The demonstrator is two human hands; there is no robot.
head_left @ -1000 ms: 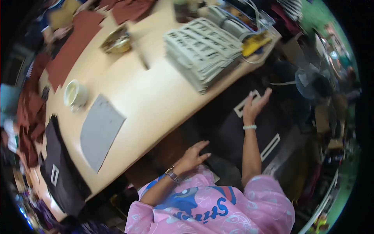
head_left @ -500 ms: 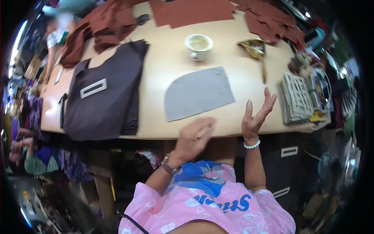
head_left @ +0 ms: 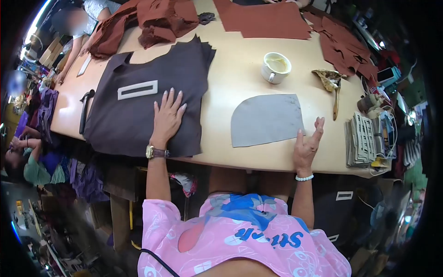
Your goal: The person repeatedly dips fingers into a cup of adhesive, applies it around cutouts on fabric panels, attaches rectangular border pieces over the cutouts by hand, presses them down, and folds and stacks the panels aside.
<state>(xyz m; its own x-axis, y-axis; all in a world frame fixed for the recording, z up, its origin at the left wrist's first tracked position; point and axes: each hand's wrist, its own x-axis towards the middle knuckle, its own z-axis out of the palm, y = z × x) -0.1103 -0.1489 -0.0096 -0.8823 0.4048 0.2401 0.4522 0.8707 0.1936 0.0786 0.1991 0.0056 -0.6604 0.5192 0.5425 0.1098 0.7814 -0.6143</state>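
Observation:
My left hand [head_left: 168, 119] lies flat, fingers spread, on a stack of dark brown sheet pieces [head_left: 120, 127]. Just beyond its fingertips, a pale rectangular frame [head_left: 122, 94] with a long slot rests on the top sheet. My right hand [head_left: 306, 150] is open and holds nothing, with thumb and fingers apart, at the table's front edge. Close to its thumb is a grey panel [head_left: 265, 121] with one rounded corner, flat on the table.
Behind the panel stand a white mug [head_left: 273, 76] with pale contents and a brush [head_left: 336, 105] on a crumpled, stained piece. A hammer [head_left: 83, 115] lies left. Pale slotted pieces [head_left: 361, 145] are stacked right. Reddish-brown sheets [head_left: 272, 23] cover the back. Another person's arm [head_left: 69, 62] reaches in at far left.
My left hand has moved left from in front of my body and now lies spread on the dark stack. My right hand is slightly lower. The view has turned left.

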